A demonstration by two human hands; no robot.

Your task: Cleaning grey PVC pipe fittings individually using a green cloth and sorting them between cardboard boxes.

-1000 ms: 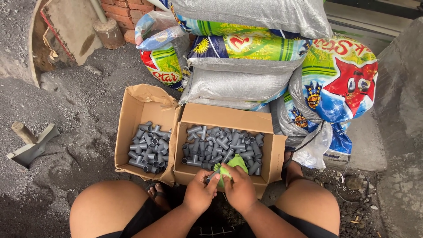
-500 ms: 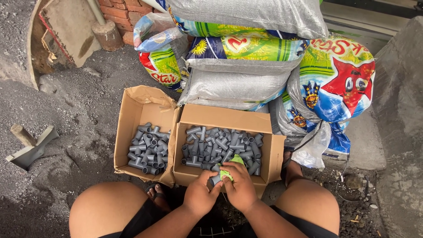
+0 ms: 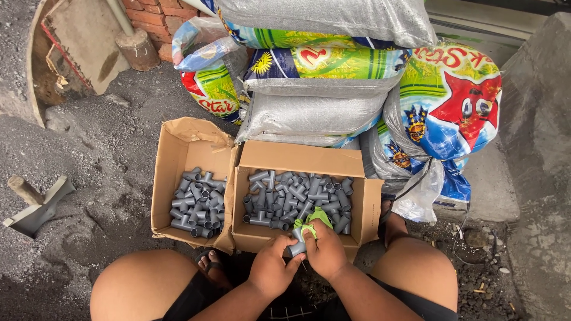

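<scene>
Both hands close on one grey pipe fitting (image 3: 297,247), left hand (image 3: 270,266) gripping its barrel, right hand (image 3: 324,252) pinching a green rag (image 3: 315,219); it looks light, rigid, smooth.

- I see left hand (image 3: 272,268) and right hand (image 3: 324,252) together gripping a grey pipe fitting (image 3: 297,248) and green cloth (image 3: 313,219)
- Both above the right cardboard box (image 3: 297,159) of fittings

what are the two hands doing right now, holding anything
Left hand: closed on a grey pipe fitting.
Right hand: closed on a green cloth, pressed to the same fitting.
</scene>
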